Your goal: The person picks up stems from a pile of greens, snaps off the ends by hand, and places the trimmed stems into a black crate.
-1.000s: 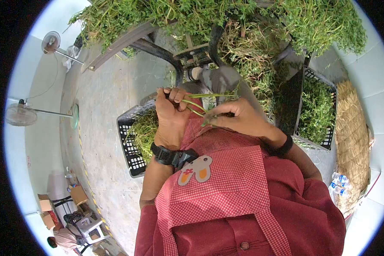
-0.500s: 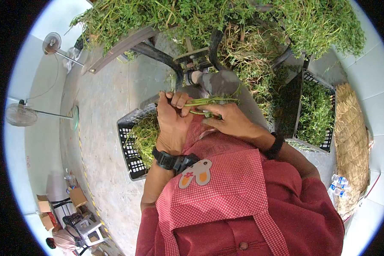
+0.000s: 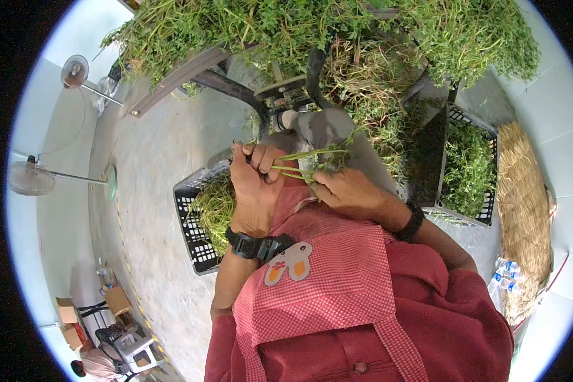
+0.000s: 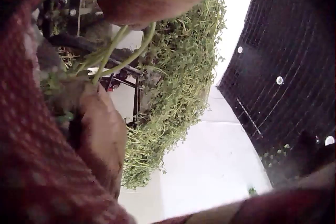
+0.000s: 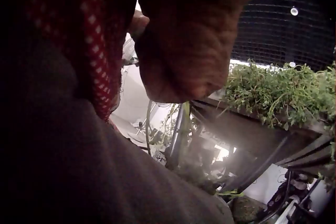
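We judge the stems (image 3: 302, 154) to be very light and bendy, for they are thin and one bows in a curve between our hands; the bare lengths look firm enough to pinch, while the leafy tips (image 3: 345, 151) seem soft and easy to bruise or tear. They may be a little slick if damp, though we cannot tell whether they are wet. We would take hold low on the bare lengths, lightly, with thumb and fingertip, and keep off the leaves. The stems lie just above the far end of the apron (image 3: 325, 274), spanning the space between our two hands. Our left hand (image 3: 253, 184), at the left of the apron's far end, has its fingers curled round the bare ends, so the stems come out past its fingers toward the right. Our right hand (image 3: 356, 192), at the right of that same end, pinches the stems between thumb and fingertip, palm side down; the leafy tips reach out beyond it, away from the apron. How many stems sit inside each grip is hidden by our fingers, so we cannot tell.
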The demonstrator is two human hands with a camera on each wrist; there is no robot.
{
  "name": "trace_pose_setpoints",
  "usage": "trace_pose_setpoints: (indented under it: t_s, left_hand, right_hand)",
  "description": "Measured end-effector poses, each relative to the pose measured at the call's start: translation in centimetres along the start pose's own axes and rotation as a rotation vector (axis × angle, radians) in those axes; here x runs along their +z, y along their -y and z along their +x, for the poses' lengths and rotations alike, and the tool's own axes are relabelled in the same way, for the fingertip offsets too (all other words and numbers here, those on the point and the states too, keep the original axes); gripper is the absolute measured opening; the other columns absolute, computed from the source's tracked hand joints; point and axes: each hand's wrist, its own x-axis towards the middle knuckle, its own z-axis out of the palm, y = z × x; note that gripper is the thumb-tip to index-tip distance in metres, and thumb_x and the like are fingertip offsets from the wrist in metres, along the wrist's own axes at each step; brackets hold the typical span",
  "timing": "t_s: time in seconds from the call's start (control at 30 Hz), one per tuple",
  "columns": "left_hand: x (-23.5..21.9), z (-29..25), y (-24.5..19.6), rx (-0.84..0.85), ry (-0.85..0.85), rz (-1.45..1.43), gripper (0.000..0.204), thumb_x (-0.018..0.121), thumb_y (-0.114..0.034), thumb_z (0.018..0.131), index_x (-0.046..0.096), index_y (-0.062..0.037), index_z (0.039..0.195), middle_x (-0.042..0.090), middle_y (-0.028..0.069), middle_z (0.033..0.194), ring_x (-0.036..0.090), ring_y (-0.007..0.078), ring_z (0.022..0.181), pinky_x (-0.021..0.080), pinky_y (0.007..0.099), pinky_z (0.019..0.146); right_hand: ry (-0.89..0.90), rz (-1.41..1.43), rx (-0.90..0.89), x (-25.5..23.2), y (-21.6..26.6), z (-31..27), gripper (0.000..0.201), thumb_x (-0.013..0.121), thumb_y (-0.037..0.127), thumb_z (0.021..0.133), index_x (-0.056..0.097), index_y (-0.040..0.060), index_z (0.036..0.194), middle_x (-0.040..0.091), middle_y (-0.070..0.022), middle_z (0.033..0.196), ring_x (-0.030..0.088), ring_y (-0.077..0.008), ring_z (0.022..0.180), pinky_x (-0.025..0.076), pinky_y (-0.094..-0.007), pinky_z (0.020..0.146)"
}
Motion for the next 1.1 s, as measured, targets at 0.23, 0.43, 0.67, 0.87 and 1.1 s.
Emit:
trace_pose_setpoints:
  t_s: [0.23,0.43,0.67,0.87,1.1]
  left_hand:
    - [3.4,-0.9,2.4,0.045,-0.255,0.289,0.035,0.031,-0.037,0.097,0.037,-0.0162,0.070,0.022,-0.0051,0.054,0.018,0.0080,0.043,0.014,0.0232,0.034]
    - [1.9,-1.0,-1.4,0.154,0.038,0.177,0.036,0.032,-0.035,0.098,0.040,-0.0142,0.070,0.023,-0.0048,0.053,0.019,0.0081,0.041,0.014,0.0233,0.032]
    - [2.7,-1.1,-2.1,-0.079,0.186,0.002,0.033,0.033,-0.033,0.098,0.043,-0.0120,0.075,0.025,-0.0041,0.052,0.024,0.0077,0.041,0.018,0.0234,0.033]
    - [3.2,-1.1,-1.3,-0.190,0.240,-0.014,0.032,0.033,-0.033,0.098,0.044,-0.0106,0.078,0.028,-0.0034,0.052,0.026,0.0077,0.041,0.021,0.0230,0.034]
    - [2.9,-1.7,-2.0,-0.176,0.296,-0.018,0.028,0.040,-0.032,0.096,0.048,-0.0088,0.082,0.029,-0.0034,0.053,0.026,0.0068,0.041,0.021,0.0212,0.034]
  right_hand:
    - [-0.201,0.084,-0.031,-0.7,-2.6,-0.6,0.021,0.046,0.022,0.085,0.055,0.0029,0.087,0.061,-0.0204,0.070,0.061,-0.0381,0.064,0.049,-0.0486,0.059]
    - [-0.439,-0.874,0.529,-6.9,-21.1,-7.1,0.010,0.054,0.012,0.082,0.062,0.0069,0.078,0.061,-0.0091,0.068,0.061,-0.0199,0.061,0.048,-0.0317,0.050]
    - [-0.527,-0.454,0.748,-14.4,-35.9,-17.8,0.088,0.068,0.036,0.077,0.016,0.0052,0.142,0.046,-0.0219,0.128,0.060,-0.0321,0.098,0.051,-0.0380,0.078]
    - [-0.198,0.283,0.089,-11.7,-15.2,-3.4,0.041,0.062,0.012,0.084,0.050,0.0001,0.121,0.053,-0.0120,0.124,0.052,-0.0198,0.111,0.044,-0.0316,0.091]
    - [0.056,0.473,-0.221,-4.3,1.1,1.7,0.047,0.062,0.026,0.082,0.050,0.0002,0.120,0.057,-0.0124,0.112,0.055,-0.0221,0.102,0.042,-0.0303,0.088]
